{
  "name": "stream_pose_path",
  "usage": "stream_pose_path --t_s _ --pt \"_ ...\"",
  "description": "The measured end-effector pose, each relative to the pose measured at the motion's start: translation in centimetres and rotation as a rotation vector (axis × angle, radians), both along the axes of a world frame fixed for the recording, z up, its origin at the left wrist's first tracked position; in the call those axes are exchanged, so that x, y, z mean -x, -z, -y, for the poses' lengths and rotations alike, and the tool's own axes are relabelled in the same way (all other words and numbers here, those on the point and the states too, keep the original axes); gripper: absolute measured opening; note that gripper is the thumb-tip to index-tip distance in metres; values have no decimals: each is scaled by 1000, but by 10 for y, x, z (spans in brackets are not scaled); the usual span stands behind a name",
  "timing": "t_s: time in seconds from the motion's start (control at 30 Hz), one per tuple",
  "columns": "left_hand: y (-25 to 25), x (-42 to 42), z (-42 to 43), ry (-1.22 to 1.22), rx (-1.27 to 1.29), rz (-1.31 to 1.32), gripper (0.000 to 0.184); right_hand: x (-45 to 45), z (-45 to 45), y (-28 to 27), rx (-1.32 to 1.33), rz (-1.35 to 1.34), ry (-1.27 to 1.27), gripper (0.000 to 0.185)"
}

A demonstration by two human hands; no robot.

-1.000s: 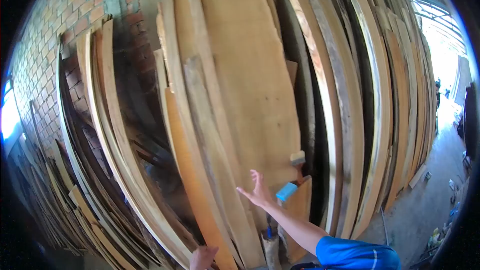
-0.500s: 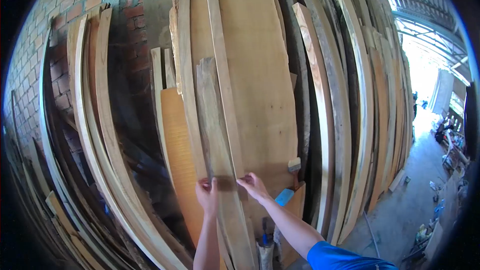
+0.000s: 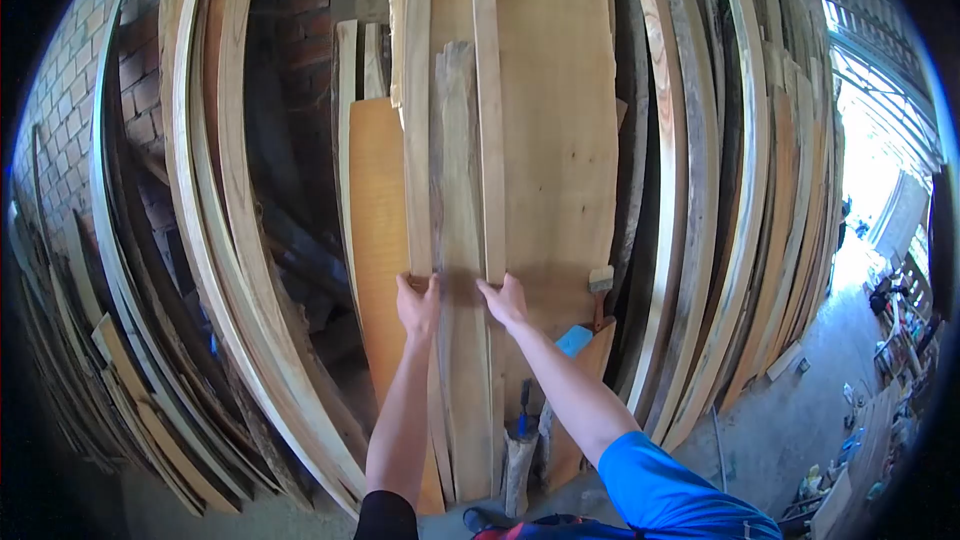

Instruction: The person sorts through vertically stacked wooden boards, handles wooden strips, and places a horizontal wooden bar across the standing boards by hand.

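Note:
My left hand [image 3: 418,308] is closed round the edges of a long, narrow wooden strip [image 3: 419,160], thumb on its right side. To its right, my right hand [image 3: 507,302] grips a second, similar wooden strip [image 3: 488,140], with the thumb on the left edge. Both strips stand upright, side by side. Between them rises a rougher, greyish board [image 3: 459,170] with an uneven top. Behind stands a wide, pale wood panel [image 3: 560,160]. The fingertips behind the strips are hidden.
A paintbrush [image 3: 600,282] and a light-blue object [image 3: 574,341] are by the panel's lower right. A blue-handled tool [image 3: 523,418] stands near a short log-like post [image 3: 518,470]. Tall planks [image 3: 240,140] lean left; more boards [image 3: 665,140] stand right. Clutter lines the concrete floor [image 3: 770,430].
The view has tipped downward, so boards and hands sit higher in the picture and a shoe shows below. Both hands remain at the strips; the right hand's grip looks fuller.

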State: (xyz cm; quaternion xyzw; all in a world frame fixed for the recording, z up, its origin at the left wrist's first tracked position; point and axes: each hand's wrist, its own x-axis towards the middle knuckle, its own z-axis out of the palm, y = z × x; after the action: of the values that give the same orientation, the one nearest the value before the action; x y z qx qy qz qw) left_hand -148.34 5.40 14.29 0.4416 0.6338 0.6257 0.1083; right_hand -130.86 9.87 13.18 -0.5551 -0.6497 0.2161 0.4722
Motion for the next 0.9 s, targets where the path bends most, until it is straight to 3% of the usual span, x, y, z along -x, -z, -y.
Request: stream_pose_path --t_s 0.1,0.13,0.23,0.33,0.37,0.43,0.5,0.53,0.63,0.73,0.9 --pt "11 3 2 8 -25 -26 51 -6 -11 31 36 -102 -29 42" --pt "12 -1 7 -5 -49 -30 52 -9 10 16 -15 -19 21 42" --pt "3 -15 34 -78 -69 -43 56 -12 54 -10 -146 -178 -88 44" --pt "-30 -31 83 -125 -27 -42 61 -21 85 -21 -41 -82 -66 44" --pt "-37 -39 97 -133 -6 -36 63 -22 84 -11 -133 -10 -25 42" --pt "-29 -35 107 -94 -22 36 47 -25 93 -1 -45 -70 -70 51" --pt "-25 -38 126 -17 -117 110 36 -27 114 0 -14 -351 -179 53" --pt "-23 -42 135 13 -309 108 26 -29 125 0 0 -492 -236 54" --pt "-18 -38 167 64 -318 72 26 -40 144 5 13 -411 -258 53" --pt "-23 -39 198 103 -331 65 23 -49 200 -31 -61 -343 -222 43" --pt "-16 -42 229 -25 -337 -9 20 -65 216 1 -215 -316 -158 33"
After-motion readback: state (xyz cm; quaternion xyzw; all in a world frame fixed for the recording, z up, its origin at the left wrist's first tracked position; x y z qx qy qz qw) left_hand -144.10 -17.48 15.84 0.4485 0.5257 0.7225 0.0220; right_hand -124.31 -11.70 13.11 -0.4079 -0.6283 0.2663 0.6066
